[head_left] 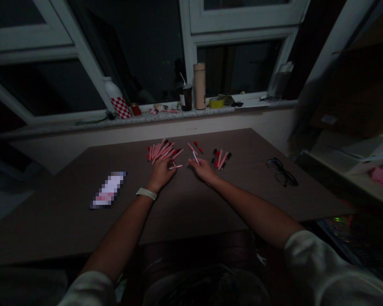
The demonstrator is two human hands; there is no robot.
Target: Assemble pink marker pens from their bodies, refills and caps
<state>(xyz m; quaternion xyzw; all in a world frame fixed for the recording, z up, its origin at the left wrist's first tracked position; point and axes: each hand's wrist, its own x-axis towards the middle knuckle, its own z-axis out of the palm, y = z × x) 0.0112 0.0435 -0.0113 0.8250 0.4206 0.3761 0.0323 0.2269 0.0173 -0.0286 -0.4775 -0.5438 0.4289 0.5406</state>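
My left hand (161, 171) is closed on a slim pale-pink pen (178, 166) that sticks out to the right from the fingertips. Just beyond that hand lies a loose pile of pens (159, 151), mostly pink with some red and black parts. My right hand (204, 171) pinches a whitish pen (195, 157), tilted up and to the left. To the right of this hand is a smaller group of pink, red and black pens (222, 160). Between the two groups, a pink pen (192, 148) and a red pen (198, 147) lie on the brown table (185, 204).
A lit phone (109, 190) lies at the left of the table, and black-framed glasses (281, 172) at the right. On the windowsill stand a checkered bottle (117, 100), a dark cup (186, 98), a beige flask (199, 87) and a yellow tape roll (216, 103).
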